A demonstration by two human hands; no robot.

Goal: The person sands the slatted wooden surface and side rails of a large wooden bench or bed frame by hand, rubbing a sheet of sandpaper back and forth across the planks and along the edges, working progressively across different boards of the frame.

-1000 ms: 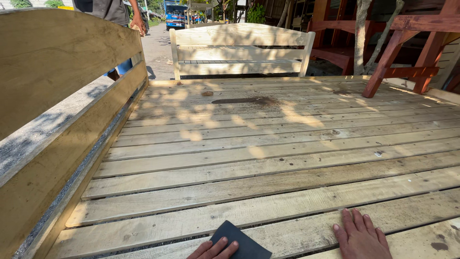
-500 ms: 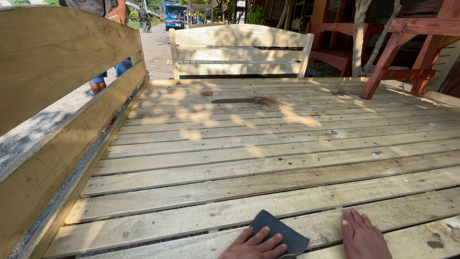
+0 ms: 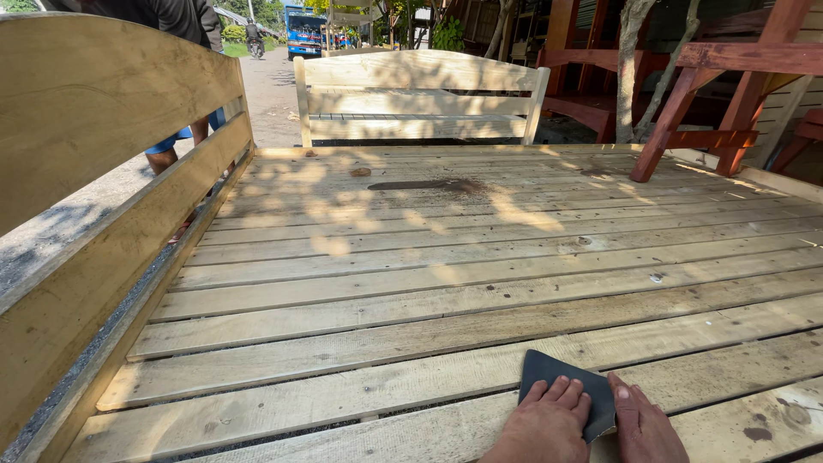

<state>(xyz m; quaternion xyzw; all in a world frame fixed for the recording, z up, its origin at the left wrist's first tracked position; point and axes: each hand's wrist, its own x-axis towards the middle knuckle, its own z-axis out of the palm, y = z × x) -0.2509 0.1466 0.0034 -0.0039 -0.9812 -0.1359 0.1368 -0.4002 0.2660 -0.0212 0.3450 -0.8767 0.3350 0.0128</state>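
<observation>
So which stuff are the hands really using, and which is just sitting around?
In use:
left hand
right hand
dark grey sheet of sandpaper
pale wooden slatted platform

Just around:
pale wooden slatted headboard
red-brown wooden frame
blue truck
person standing at the left rail

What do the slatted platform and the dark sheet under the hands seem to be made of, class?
Platform: bare, unpainted softwood planks, judging by pale grain, knots and gaps. Sheet: thin, matte, dark grey and flat, probably sandpaper or another abrasive sheet, pressed down by the left hand, with the right hand at its edge.
</observation>
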